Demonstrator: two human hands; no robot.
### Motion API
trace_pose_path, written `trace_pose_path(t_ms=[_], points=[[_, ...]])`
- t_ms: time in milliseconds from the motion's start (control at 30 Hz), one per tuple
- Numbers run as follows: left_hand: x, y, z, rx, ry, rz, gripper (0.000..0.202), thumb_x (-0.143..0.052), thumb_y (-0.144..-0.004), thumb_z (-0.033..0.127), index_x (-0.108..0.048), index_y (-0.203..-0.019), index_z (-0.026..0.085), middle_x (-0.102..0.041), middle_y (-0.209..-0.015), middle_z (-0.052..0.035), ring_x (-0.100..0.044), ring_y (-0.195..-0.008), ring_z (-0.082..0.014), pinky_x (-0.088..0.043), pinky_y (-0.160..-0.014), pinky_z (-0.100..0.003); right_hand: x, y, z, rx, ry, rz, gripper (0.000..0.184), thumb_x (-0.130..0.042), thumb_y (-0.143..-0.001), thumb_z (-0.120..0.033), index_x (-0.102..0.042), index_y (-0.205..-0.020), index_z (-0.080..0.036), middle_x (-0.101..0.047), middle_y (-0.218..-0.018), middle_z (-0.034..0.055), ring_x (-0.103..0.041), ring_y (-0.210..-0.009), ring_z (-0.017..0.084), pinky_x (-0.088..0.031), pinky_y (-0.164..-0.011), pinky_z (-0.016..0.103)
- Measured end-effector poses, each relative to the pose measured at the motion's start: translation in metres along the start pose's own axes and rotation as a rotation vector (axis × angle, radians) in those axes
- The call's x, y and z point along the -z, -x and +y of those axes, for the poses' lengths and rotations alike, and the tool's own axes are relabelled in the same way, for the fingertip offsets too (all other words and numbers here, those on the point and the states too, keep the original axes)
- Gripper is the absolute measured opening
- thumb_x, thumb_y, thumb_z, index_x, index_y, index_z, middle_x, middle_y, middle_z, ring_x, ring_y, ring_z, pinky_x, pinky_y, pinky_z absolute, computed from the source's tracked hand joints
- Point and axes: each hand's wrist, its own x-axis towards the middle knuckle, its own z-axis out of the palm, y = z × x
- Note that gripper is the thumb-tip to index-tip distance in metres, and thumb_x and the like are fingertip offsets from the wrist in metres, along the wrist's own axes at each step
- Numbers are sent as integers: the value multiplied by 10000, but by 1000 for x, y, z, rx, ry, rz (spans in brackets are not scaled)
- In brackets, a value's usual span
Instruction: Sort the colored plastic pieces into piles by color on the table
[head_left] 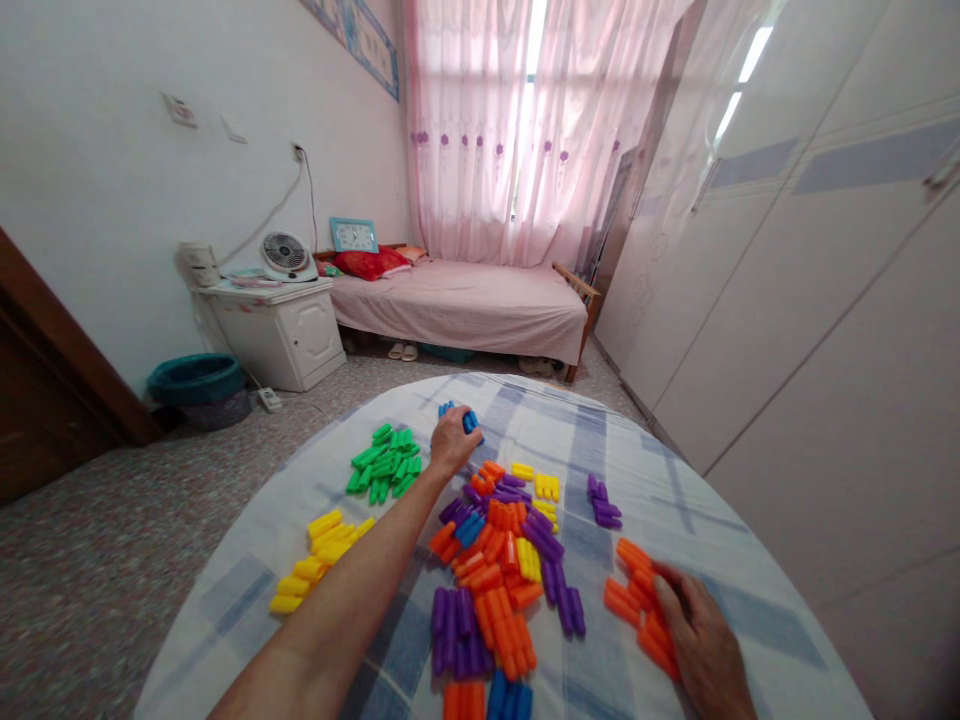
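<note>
Blue pieces (470,422) touch the outstretched left hand (451,440), orange pieces (634,555) the right hand (702,630); fingers' hold unclear.

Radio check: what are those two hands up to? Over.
Left hand at blue pieces, grip unclear. Right hand against orange pieces. Mixed-colour pile between the hands; no obstruction visible.

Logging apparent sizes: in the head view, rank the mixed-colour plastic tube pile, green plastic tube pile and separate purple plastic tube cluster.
1. Mixed-colour pile; nearness to the camera may enlarge it
2. Green pile
3. Purple cluster
</note>
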Motion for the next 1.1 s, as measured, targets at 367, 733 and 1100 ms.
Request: trace_pose_path(t_ms=[367, 733, 1100], points=[[22, 18, -8, 13, -159, -92, 391, -573, -783, 212, -575, -1173, 186, -515, -1321, -104, -415, -1266, -249, -319, -1069, -375, 2, 1, -3, 14, 65, -14, 480, -421, -788, -570, -616, -1006, -190, -632, -1066, 90, -562, -1002, 262, -414, -910, 408], [75, 111, 6, -250, -5, -470, 435, -680, -685, 285, -613, -1114, 255, -581, -1209, -35, -554, -1080, -214, -432, -940, -299, 1, 3, -9, 35, 72, 6, 471, -410, -790, -557, -621, -1001, -192, -642, -1043, 89, -570, -970, 259, -423, -888, 409], [62, 123, 2, -345, 58, -435, 370, -644, -658, 226, -655, -1028, 219, -601, -1193, -64, -562, -1074, -227, -435, -940, -301, -1, 1, -5, 62, 80, 16, 462, -402, -803, -543, -626, -1002, -191, -645, -1050, 93, -577, -972, 260, -432, -876, 407]])
